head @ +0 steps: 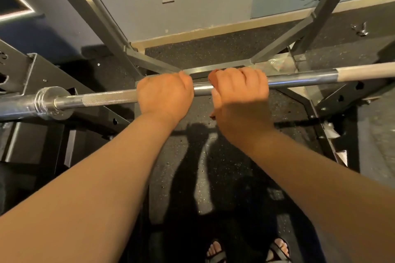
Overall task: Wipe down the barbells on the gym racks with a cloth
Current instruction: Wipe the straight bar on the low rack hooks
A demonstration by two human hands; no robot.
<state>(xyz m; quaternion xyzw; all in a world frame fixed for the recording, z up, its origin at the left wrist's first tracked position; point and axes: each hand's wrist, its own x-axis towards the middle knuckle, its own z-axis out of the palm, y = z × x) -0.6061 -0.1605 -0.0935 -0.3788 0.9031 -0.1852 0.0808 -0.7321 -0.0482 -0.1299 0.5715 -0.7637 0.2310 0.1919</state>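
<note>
At the left edge of the view, the barbell (106,97) ends in a thick chrome sleeve and collar (50,102) that rest on the black rack (32,70). From there its shaft runs across the frame at chest level above the speckled rubber floor (213,53), rising slightly toward the right, where a pale wrapped or taped stretch (363,72) leaves the frame.

The left hand (164,94) is closed overhand around the shaft, just right of the knurled section. The knurling looks rough and should give a sure hold. The right hand (241,89) is closed around the smooth polished centre, with only a short bare gap of steel between the two fists. A sliver of reddish material shows at its thumb side and below the palm; whether that is the cloth cannot be told.

The bar is judged heavy, rigid steel, unlikely to flex or be hurt by firm pressure. The chrome middle is probably slick under a wipe, and the shaft may roll in its supports, so one hand is best kept steadying on the knurling.
</note>
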